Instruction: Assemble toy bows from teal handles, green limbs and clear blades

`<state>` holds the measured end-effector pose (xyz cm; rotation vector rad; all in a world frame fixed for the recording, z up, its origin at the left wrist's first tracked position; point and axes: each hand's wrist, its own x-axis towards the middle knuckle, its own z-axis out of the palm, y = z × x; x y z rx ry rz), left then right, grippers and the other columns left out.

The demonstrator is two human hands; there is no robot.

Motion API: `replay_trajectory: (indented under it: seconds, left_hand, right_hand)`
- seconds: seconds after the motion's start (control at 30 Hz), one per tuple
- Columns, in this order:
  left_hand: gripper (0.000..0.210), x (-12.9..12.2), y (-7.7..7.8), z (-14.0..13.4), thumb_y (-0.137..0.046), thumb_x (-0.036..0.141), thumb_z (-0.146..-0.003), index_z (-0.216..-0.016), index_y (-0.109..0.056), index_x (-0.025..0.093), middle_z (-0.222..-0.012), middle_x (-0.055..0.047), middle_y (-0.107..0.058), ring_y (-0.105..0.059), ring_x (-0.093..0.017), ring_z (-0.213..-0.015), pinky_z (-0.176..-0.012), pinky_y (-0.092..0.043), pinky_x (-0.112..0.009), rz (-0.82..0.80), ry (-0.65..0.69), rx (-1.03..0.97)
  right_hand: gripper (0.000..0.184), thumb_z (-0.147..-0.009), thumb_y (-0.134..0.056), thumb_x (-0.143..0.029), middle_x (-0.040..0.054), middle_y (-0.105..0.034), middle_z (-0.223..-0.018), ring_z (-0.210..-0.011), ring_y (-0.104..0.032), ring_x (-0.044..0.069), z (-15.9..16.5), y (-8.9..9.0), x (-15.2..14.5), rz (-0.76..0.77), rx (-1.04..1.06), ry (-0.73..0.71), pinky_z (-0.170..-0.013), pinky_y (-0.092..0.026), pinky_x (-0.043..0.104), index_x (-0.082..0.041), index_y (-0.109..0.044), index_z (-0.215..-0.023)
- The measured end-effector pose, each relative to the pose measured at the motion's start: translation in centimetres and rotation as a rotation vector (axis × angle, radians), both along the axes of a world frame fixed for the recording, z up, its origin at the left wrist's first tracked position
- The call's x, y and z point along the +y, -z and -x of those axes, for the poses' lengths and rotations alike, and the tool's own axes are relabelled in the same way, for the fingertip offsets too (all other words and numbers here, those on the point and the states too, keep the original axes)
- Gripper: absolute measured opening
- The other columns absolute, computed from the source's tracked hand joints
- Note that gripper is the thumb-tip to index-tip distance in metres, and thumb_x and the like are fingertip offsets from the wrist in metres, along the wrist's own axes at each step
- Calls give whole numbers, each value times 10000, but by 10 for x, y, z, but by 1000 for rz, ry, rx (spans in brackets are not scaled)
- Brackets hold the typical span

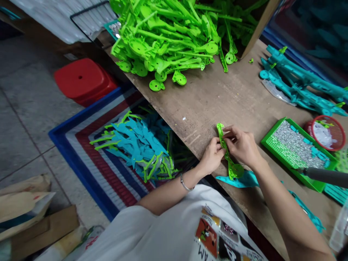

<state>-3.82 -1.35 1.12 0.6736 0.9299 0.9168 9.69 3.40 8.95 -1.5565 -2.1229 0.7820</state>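
A long lime-green plastic part (233,169) with a round end lies at the table's near edge, partly under my hands. My left hand (212,156) grips its side, fingers closed round the narrow middle. Over the same stretch, the thumb and fingers of my right hand (241,145) are pinched together against the part; whether they hold something small is hidden. Beneath the round end rests a turquoise plastic part (248,180) with a pointed tip.
A heap of lime-green parts (168,40) covers the table's far left. Right are a green basket (277,145) of small metal pieces, a red basket (343,135), turquoise parts (296,83) and a dark tool (326,175). Below left stand a blue-rimmed bin (78,119) and a red stool (78,78).
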Motion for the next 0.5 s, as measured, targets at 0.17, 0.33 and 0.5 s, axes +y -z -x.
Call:
replay_trajectory:
  seconds: [0.17, 0.33, 0.5]
  left_hand:
    - [291, 0, 3, 0, -646, 215, -890, -1130, -480, 218, -928, -2, -723, -664, -109, -712, -678, -552, -230, -11, -6, 22]
    - [290, 0, -1, 1, -655, 214, -883, -1111, -476, 215, -968, -18, -723, -695, -133, -786, -714, -578, -256, -9, -4, -4]
    - [295, 1, -6, 1, -644, 193, -869, -1106, -469, 209, -972, -21, -723, -710, -147, -824, -740, -588, -280, 16, 1, -32]
  right_hand:
    - [320, -870, -553, -99, 54, -793, -956, -855, -761, 213, 3, 11, -2, -102, -92, -38, -759, -559, 300, -212, -601, -1167]
    - [288, -867, -569, -103, 46, -784, -970, -838, -755, 194, 1, 15, 1, -127, -37, -43, -744, -558, 280, -223, -600, -1127]
    - [255, -841, -617, -119, 17, -772, -895, -773, -752, 176, -2, 13, 0, -87, 34, 21, -721, -557, 266, -225, -602, -1072]
